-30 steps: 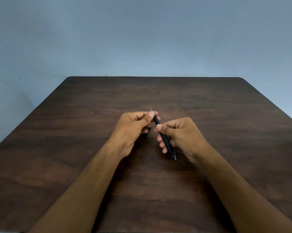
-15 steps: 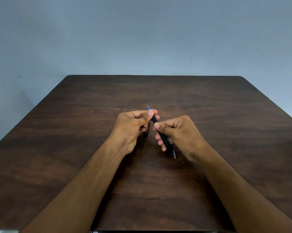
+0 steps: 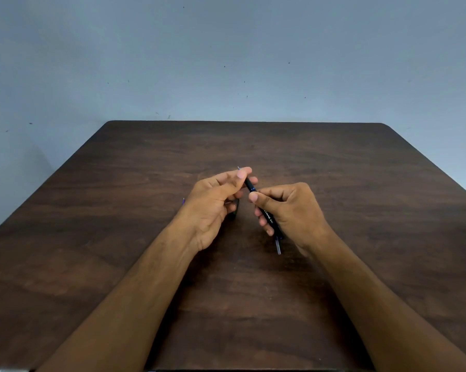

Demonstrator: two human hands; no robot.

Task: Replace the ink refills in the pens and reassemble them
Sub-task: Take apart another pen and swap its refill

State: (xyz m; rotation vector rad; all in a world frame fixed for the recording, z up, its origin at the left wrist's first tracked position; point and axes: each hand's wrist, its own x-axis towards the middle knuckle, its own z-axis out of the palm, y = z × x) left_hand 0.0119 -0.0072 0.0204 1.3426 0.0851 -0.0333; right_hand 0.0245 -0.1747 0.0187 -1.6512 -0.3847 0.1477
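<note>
The pen [image 3: 266, 214] is up in the air, just over the middle of the brown surface [image 3: 361, 183], and both hands hold it. It is thin and black with small white letters on its side. It points away and to the left.

The right hand [image 3: 288, 210] has its fingers curled round the middle of the pen, with the thumb pressed on top. The left hand [image 3: 213, 202] pinches the far tip end between its thumb and first finger. A tiny pale point [image 3: 238, 168] pokes out past those fingers. At the near end, a thin clear bit [image 3: 278, 245] sticks out of the pen below the right hand. It looks like the ink refill.

The pen looks very light and stiff. Its side looks smooth, so it could slip if held loosely. The best place to hold it is round the middle, as the right hand does now. The tip end is small, so it likely needs just a pinch with two fingertips. The refill looks thin and could bend, so it probably should go in straight, with a soft push.

Some things are hard to see. A small dark piece [image 3: 236, 209] sits under the left hand, mostly hidden, and I cannot tell what it is. A tiny blue bit [image 3: 183, 201] peeks out by the left wrist, too small to name. I cannot tell if the tip piece is screwed on or loose, because the fingers cover it.
</note>
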